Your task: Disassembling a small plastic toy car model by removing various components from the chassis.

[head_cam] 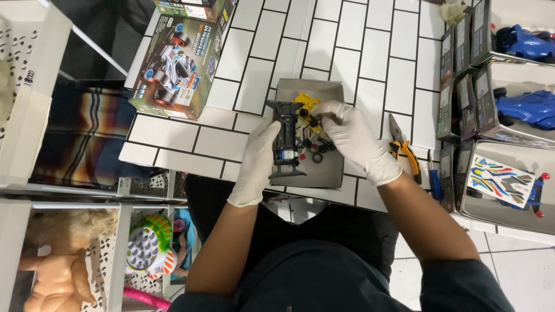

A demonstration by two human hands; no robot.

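Observation:
My left hand (258,159), in a white glove, grips the side of a black toy car chassis (286,138) held over a grey cardboard tray (330,173). My right hand (350,133), also gloved, pinches a small black wheel part (305,113) at the top end of the chassis. Yellow plastic parts (308,101) and small black rings (317,153) lie in the tray beside the chassis. The chassis shows a small blue and silver motor near its lower end.
An orange-handled pair of pliers (401,147) and a blue-handled tool (435,180) lie right of the tray on the white tiled table (370,52). A toy car box (176,66) sits at upper left. Open boxes with blue car bodies (529,107) line the right edge. Shelves with toys stand at left.

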